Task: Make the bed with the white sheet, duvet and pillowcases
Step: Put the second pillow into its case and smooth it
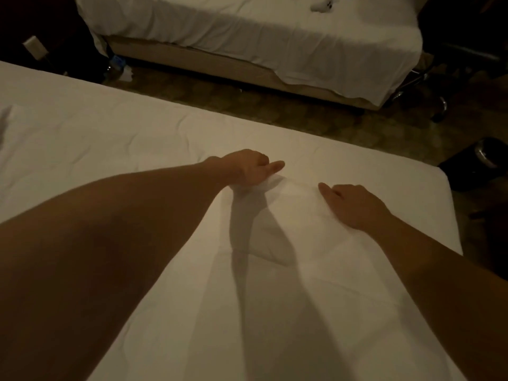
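Head view shows both bare arms stretched out over the near bed [412, 171], which is already covered by the white sheet [110, 138]. That sheet lies fairly flat, with light creases toward ten o'clock and a slightly raised fold running between the two hands at the middle of the picture.

The left hand [248, 167], just above centre toward twelve o'clock, has its grip closed on a small bunch of that fabric: the fingers are curled under, the forefinger sticks out toward three o'clock, and a pinch of white cloth shows beneath the palm. The right hand [354, 203], a little toward four o'clock from it, lies on the cloth with fingers loosely bent and forefinger pointing toward nine o'clock; it seems to press rather than hold, though the light is dim and I cannot be sure.

No duvet or pillowcases show here. A second bed [247, 37] with white covers stands across the carpet at twelve o'clock.

To my eye this is smoothing or straightening of a layer. The risk is that the left pinch drags harder than the right palm holds, so the fold skews and fresh creases spread toward the corner at three o'clock, or the tucked edge pulls loose there.
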